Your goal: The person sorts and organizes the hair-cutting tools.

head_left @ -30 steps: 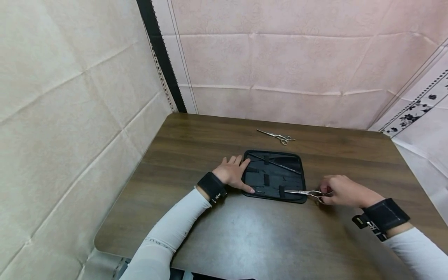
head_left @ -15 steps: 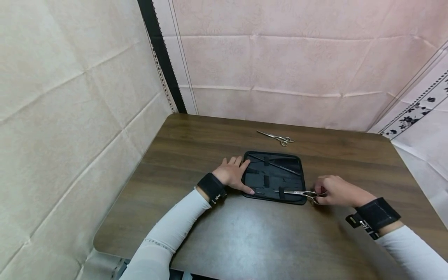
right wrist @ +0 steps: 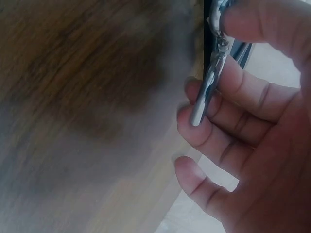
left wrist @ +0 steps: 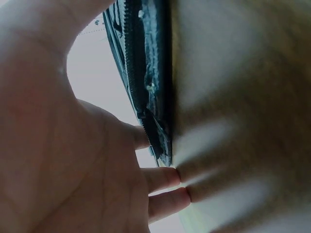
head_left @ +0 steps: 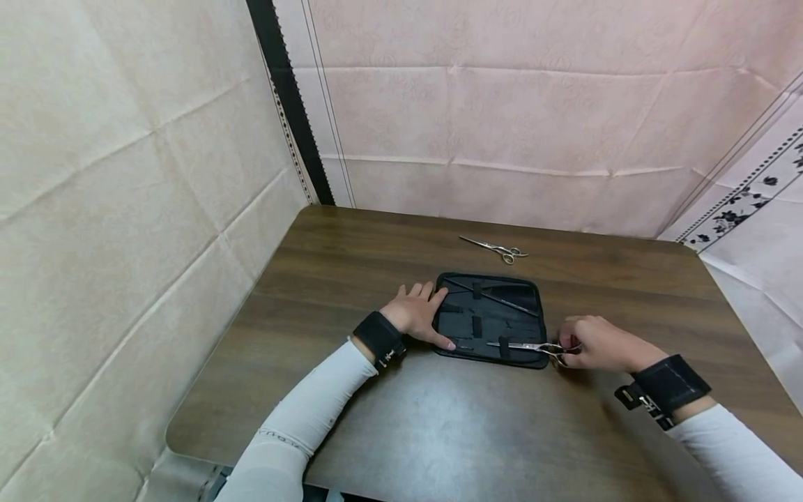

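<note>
A black zip case (head_left: 456,323) lies opened flat on the table. My left hand (head_left: 414,314) rests spread along its left edge, with straight fingers and the thumb near the lower left corner. In the left wrist view the zipped edge of the case (left wrist: 154,63) stands beside the palm. My right hand (head_left: 605,343) pinches the handles of silver scissors (head_left: 525,346) just off the case's right edge. Their blades lie under the lower elastic loop (head_left: 505,347). The right wrist view shows the finger rest (right wrist: 208,94) against the fingers.
A second pair of silver scissors (head_left: 498,247) lies on the wooden table (head_left: 351,251) behind the case. Inside the case, a long thin dark tool (head_left: 511,302) lies slantwise near the top under a loop. Cloth-covered walls (head_left: 533,111) stand behind and at the left.
My right hand has moved left, sliding the scissors further through the loop, so the blade tips now show past it. The left hand has stayed in place.
</note>
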`<state>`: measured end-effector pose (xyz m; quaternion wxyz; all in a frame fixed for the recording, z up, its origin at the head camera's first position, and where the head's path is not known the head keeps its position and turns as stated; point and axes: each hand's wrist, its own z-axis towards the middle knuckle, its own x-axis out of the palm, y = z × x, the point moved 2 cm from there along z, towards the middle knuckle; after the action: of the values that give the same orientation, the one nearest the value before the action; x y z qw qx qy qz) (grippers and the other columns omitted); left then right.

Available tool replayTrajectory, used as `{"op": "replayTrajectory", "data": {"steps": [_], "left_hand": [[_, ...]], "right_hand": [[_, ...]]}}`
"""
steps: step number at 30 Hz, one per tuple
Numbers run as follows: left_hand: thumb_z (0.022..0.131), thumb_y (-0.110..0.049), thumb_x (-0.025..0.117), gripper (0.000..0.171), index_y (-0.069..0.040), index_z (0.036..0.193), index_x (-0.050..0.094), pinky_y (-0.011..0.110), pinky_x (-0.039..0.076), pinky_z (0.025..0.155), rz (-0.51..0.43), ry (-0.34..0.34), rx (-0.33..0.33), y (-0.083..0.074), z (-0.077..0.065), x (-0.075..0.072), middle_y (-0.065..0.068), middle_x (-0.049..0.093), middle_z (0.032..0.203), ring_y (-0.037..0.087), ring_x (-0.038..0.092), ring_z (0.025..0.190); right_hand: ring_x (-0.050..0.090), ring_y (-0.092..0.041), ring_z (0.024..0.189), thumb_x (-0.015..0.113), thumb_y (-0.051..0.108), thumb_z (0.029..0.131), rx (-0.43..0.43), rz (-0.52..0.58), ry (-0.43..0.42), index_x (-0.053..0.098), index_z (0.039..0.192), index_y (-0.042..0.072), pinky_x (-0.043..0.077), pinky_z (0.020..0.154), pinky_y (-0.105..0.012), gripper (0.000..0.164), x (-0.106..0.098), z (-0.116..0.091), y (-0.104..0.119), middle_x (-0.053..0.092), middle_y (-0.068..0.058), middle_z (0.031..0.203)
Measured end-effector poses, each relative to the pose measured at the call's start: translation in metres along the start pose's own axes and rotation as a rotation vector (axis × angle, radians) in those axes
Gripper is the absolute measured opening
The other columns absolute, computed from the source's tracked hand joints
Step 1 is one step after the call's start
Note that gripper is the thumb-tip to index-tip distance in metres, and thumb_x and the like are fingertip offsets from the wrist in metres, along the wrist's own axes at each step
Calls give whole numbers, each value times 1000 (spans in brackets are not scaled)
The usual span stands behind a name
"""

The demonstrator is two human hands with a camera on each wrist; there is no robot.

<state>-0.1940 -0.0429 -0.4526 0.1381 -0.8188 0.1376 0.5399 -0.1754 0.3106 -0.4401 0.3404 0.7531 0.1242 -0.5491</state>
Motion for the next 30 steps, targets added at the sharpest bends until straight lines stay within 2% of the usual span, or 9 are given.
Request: {"op": "replayTrajectory", "data": {"steps": [8, 18, 30], "left_hand": [[79, -85, 65, 122, -24, 169, 9, 61, 17, 127, -2, 4, -3, 1, 1, 1, 14, 14, 174, 33, 19, 159], [79, -85, 65, 122, -25, 169, 9, 62, 17, 127, -8, 5, 0, 0, 1, 2, 14, 15, 174, 33, 19, 159], [79, -84, 65, 122, -25, 169, 10, 62, 17, 127, -12, 0, -6, 0, 0, -1, 14, 15, 174, 33, 20, 159]], "right_hand": [[48, -3, 70, 78, 14, 84, -19, -22, -13, 66, 83, 19, 41, 59, -21, 12, 4, 4, 1, 57, 7, 85], [49, -5, 71, 77, 14, 85, -14, -1, -5, 67, 85, 18, 42, 59, -22, 11, 6, 8, 1, 58, 6, 88], [55, -8, 79, 78, 16, 89, 7, 50, 11, 69, 94, 16, 48, 64, -23, 10, 9, 14, 1, 61, 3, 95]]}}
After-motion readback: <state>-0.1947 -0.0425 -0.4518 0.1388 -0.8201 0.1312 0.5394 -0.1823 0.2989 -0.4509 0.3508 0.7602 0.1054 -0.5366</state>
